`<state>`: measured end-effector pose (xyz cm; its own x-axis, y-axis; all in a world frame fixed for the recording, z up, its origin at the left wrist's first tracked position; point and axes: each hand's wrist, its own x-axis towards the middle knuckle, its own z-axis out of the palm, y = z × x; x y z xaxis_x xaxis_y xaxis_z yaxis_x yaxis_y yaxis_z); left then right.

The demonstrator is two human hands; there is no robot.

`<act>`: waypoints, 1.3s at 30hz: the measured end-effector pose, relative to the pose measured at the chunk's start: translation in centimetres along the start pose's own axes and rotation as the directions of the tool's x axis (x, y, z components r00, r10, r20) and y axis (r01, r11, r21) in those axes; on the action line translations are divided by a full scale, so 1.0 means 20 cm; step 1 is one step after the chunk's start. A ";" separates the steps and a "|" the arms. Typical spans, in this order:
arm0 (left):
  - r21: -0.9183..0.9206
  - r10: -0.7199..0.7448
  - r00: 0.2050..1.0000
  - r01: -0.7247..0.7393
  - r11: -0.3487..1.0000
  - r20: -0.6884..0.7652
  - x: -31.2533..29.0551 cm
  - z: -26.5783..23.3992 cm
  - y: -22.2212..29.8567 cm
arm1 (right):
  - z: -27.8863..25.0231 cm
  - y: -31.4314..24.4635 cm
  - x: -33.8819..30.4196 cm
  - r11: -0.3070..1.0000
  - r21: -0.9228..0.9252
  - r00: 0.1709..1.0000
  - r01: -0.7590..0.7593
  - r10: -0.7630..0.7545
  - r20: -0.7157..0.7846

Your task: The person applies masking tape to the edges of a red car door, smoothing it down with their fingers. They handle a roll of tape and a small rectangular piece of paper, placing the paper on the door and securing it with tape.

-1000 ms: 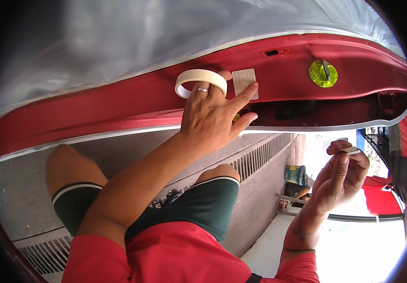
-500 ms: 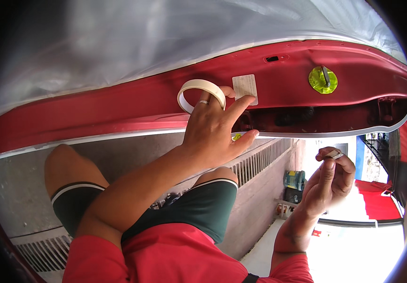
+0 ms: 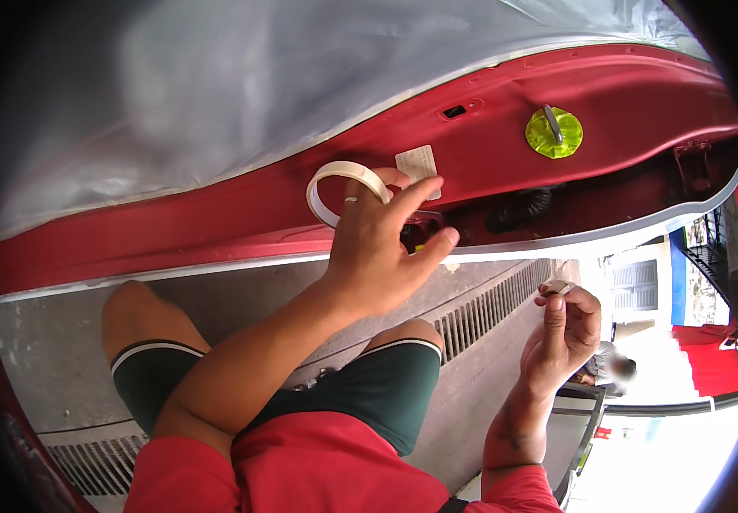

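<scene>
A cream roll of masking tape [image 3: 317, 198] hangs round the fingers of my left hand [image 3: 373, 244]. That hand's index finger and thumb are spread apart, its fingertips near a pale printed label [image 3: 417, 167] on the red painted car panel [image 3: 241, 209]. Lower and to the right, my right hand [image 3: 561, 338] is raised away from the panel with curled fingers and thumb pressed together. A small pale band shows at its fingertips; whether it is a scrap of tape or a ring I cannot tell.
Translucent plastic sheeting [image 3: 189, 111] covers the area above the panel. A yellow-green round patch [image 3: 554, 132] surrounds a metal striker loop. The panel has a dark recess [image 3: 591, 201] and a pale lower edge. A floor grate [image 3: 493, 299] lies below. Another person [image 3: 615, 368] is in the right background.
My view has shifted and tilted, so the panel appears slanted. My right hand sits lower and farther left in the picture. My left hand keeps the tape roll on its fingers.
</scene>
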<state>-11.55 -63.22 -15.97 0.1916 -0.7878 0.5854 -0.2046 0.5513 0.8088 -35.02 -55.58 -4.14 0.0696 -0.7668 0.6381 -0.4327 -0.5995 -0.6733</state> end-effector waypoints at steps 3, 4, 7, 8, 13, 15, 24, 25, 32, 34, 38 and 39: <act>-0.194 -0.229 0.967 0.204 0.959 -0.114 0.09 -0.01 -0.08 | 0.05 0.06 -0.12 0.993 0.091 0.997 -0.080 0.081 0.002; -0.201 -0.270 0.959 0.248 0.948 -0.089 0.14 -0.04 -0.09 | 0.07 0.08 -0.18 0.985 0.102 0.990 -0.140 0.141 -0.006; -0.099 -0.213 0.977 0.210 0.973 -0.017 0.22 -0.07 -0.05 | 0.10 0.15 -0.36 0.935 0.116 0.940 -0.336 0.340 -0.013; -0.054 -0.245 0.969 0.247 0.968 0.033 0.24 -0.08 -0.02 | 0.11 0.17 -0.42 0.910 0.121 0.915 -0.397 0.402 -0.022; -0.096 -0.237 0.967 0.245 0.965 0.092 0.29 -0.05 -0.08 | 0.11 0.25 -0.54 0.859 0.077 0.860 -0.506 0.509 -0.028; -0.075 -0.284 0.951 0.294 0.953 0.122 0.32 -0.07 -0.07 | 0.10 0.27 -0.54 0.854 0.084 0.856 -0.513 0.517 -0.029; -0.036 -0.345 0.913 0.361 0.932 0.218 0.37 -0.10 -0.06 | 0.12 0.34 -0.59 0.829 0.153 0.839 -0.538 0.544 -0.002; -0.041 -0.342 0.916 0.357 0.933 0.209 0.37 -0.10 -0.07 | 0.12 0.35 -0.60 0.828 0.154 0.838 -0.539 0.546 0.000; -0.062 -0.380 0.903 0.399 0.915 0.199 0.37 -0.09 -0.03 | 0.11 0.39 -0.62 0.832 0.139 0.840 -0.537 0.542 -0.002; -0.072 -0.389 0.898 0.410 0.909 0.205 0.37 -0.10 -0.02 | 0.11 0.40 -0.63 0.837 0.134 0.844 -0.530 0.536 -0.007; -0.080 -0.347 0.914 0.370 0.926 0.209 0.36 -0.10 -0.05 | 0.11 0.39 -0.63 0.838 0.129 0.844 -0.531 0.536 -0.005; -0.065 -0.328 0.920 0.348 0.935 0.216 0.35 -0.11 -0.06 | 0.11 0.39 -0.63 0.839 0.124 0.845 -0.531 0.535 -0.004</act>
<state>-7.87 -68.85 -12.78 0.0357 -0.9646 0.2613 -0.0621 0.2589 0.9639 -37.18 -51.11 -18.21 -0.1764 -0.9677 0.1802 -0.2886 -0.1242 -0.9493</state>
